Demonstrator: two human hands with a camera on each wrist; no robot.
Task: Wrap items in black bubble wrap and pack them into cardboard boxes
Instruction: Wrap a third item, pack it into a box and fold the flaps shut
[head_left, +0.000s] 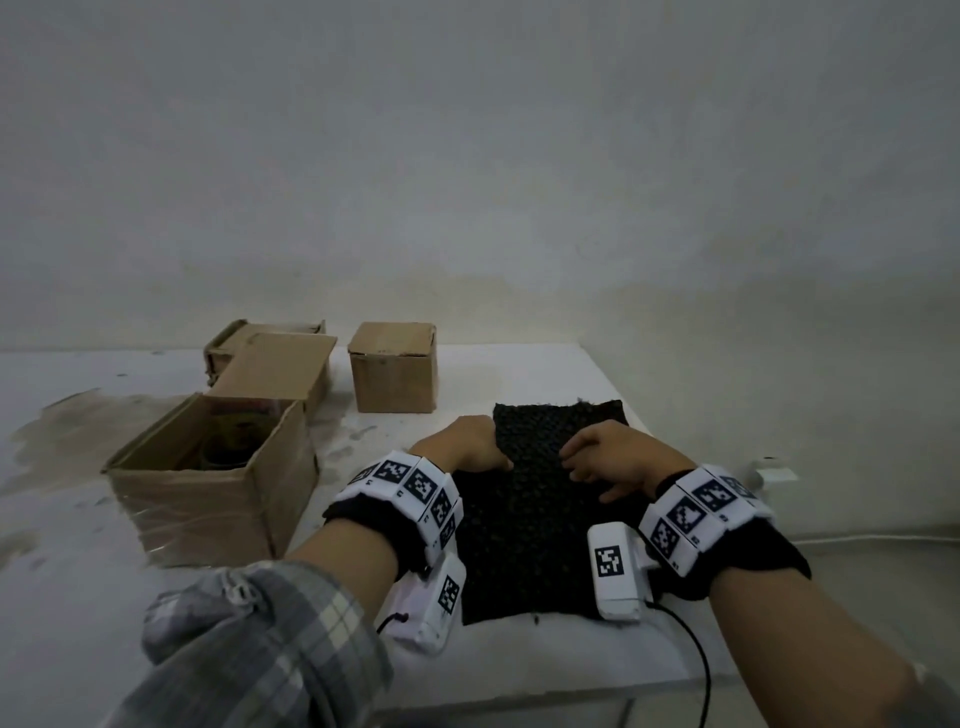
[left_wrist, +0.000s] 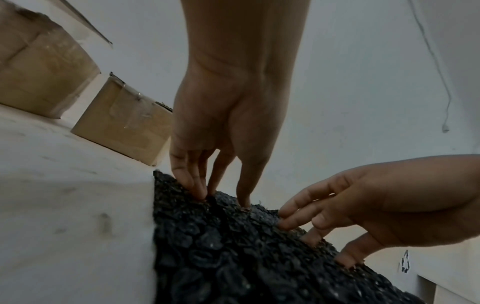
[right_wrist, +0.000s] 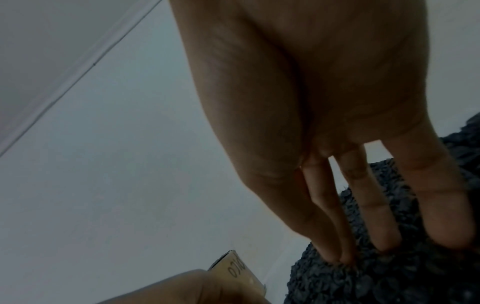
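The person wears a grey-and-white plaid sleeve (head_left: 249, 644) on the left arm, pushed up and bunched below the elbow. The right forearm is bare as far as the head view shows. Each wrist carries a black fabric cuff. Over the left wrist band (head_left: 415, 493) runs a ring of white rectangular blocks, each printed with a black-and-white square marker and a small digit. The right wrist band (head_left: 698, 514) has the same ring of marked blocks. A white box-shaped camera unit (head_left: 615, 571) with its own marker hangs on the inner side of the right wrist; a similar left unit (head_left: 434, 603) hangs under the left. Thin black cables (head_left: 691, 644) trail from both units.
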